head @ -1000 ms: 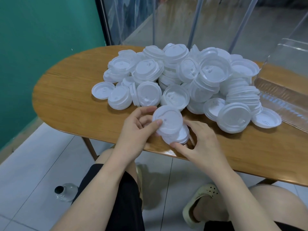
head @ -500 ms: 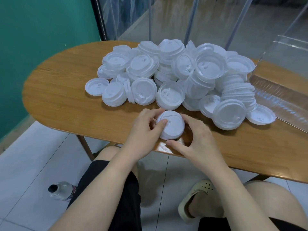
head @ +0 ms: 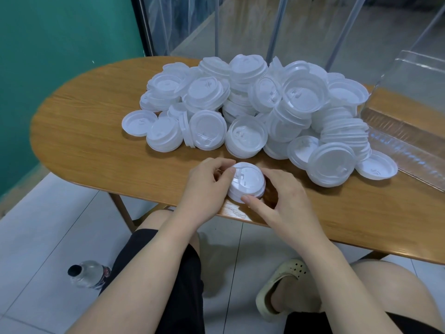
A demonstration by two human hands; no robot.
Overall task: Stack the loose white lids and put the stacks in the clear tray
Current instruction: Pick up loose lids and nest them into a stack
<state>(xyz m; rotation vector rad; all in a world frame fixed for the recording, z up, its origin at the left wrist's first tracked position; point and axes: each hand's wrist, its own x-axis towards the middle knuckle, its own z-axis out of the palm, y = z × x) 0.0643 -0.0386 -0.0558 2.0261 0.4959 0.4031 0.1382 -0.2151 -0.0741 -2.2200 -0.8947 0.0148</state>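
Both my hands are curled around a short stack of round white plastic cup lids (head: 246,182) that sits on the near edge of the oval wooden table (head: 91,131). My left hand (head: 207,186) grips the stack from the left, its thumb lying over the raised rim of the top lid, and my right hand (head: 284,198) grips it from the right, with the thumb pressed against the stack's lower front edge and the fingers wrapped round its far side. The top lid faces up, its moulded drinking tab showing near my left thumb. Just beyond the stack, across the middle of the table, lies the big loose heap of the same white lids (head: 252,104), some nested in short uneven stacks, some tipped on edge, and one lying flat by itself at the left end of the heap. The clear plastic tray (head: 407,131) stands at the right end of the table, touching or nearly touching the right side of the heap, well apart from the stack I am holding. Below the table edge my knees and black shorts show above the pale tiled floor (head: 36,237), with a pale green foam clog (head: 279,285) on one foot and a clear plastic bottle with a black cap (head: 88,277) lying on the tiles to my left.
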